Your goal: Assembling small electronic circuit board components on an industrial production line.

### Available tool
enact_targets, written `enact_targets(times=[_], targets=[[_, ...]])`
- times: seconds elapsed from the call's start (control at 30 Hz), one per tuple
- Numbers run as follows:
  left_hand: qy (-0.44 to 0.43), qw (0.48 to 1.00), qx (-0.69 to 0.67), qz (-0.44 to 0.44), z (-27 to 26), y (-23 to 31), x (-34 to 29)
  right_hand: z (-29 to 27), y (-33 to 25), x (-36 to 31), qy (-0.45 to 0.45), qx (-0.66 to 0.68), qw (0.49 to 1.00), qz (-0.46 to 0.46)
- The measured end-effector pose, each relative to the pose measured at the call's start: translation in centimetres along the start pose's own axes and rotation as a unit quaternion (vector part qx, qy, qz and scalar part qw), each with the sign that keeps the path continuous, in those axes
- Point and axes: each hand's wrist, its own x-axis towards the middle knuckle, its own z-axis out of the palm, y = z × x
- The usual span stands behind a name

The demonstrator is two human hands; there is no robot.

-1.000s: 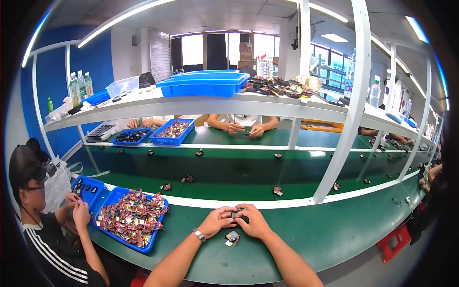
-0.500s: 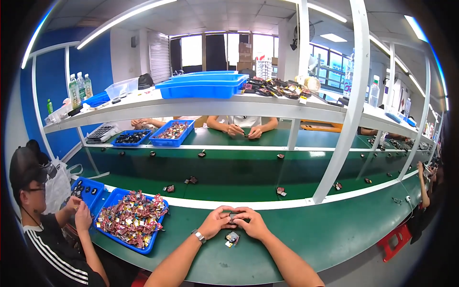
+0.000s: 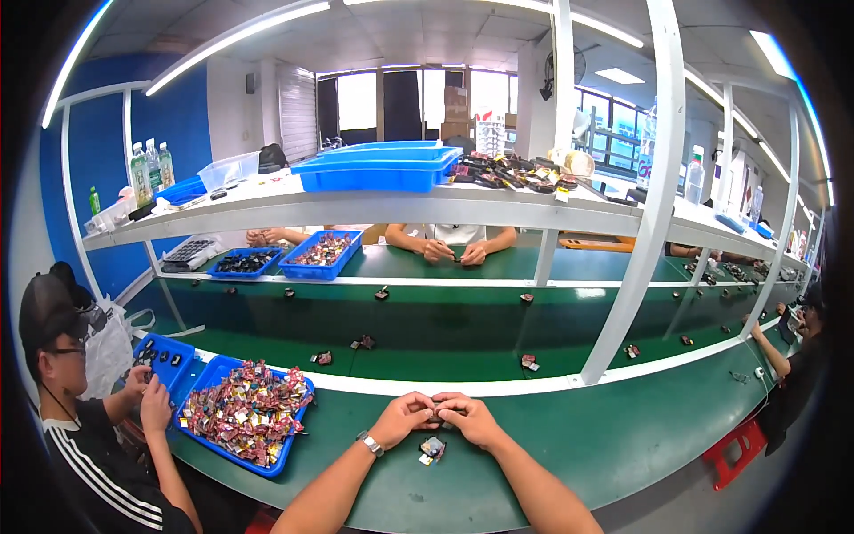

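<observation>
At the far left, a co-worker in a dark cap and striped black shirt (image 3: 98, 463) is holding something too small to make out between both hands. Beside them, a small blue tray (image 3: 185, 349) is holding black parts. Just right of it, a larger blue tray (image 3: 283, 454) is brimming with a heap of small red, white and yellow components (image 3: 245, 411). Above, on a white shelf (image 3: 374, 212), stacked blue trays (image 3: 374, 175) are resting.

At centre, the wearer's left hand (image 3: 405, 420), with a metal-banded wristwatch (image 3: 370, 444) on its wrist, is bending its fingers inward and pinching a small dark piece (image 3: 436, 413). This piece is sitting between the two hands, over the green workbench (image 3: 569, 445), mostly hidden by fingers. Just below it, a small grey, white and yellow component (image 3: 432, 448) is lying on the bench. The right hand (image 3: 470, 420) is gripping the same piece from the other side, its fingers narrowly closed. Behind, a green conveyor belt (image 3: 427, 325) is bearing scattered small assemblies.

Farther right, a red stool (image 3: 738, 454) is standing below the bench edge, near another co-worker in dark clothing (image 3: 796, 356).
</observation>
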Motion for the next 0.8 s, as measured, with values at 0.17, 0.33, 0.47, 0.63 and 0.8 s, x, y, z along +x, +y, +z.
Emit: enact_targets(times=[0.17, 0.33, 0.47, 0.63, 0.8], targets=[[0.005, 1.000, 0.006, -0.021, -0.2, 0.1, -0.1, 0.5, -0.5, -0.2, -0.003, -0.005, 1.000, 0.012], [0.001, 0.999, 0.018, -0.033, -0.9, -0.2, 0.1, 0.6, -0.4, -0.2, 0.008, -0.166, 0.983, -0.080], [0.022, 0.999, 0.033, -0.029, 0.4, 0.6, -0.1, 0.9, -0.6, -0.4, 0.028, -0.254, 0.959, -0.119], [0.010, 1.000, -0.007, -0.016, 0.0, 0.3, -0.1, 1.9, -1.1, -0.5, 0.097, -0.305, 0.934, -0.162], [0.015, 0.999, -0.026, -0.028, 0.1, 0.3, 0.0, 2.3, -1.5, -0.8, 0.108, -0.313, 0.930, -0.161]])
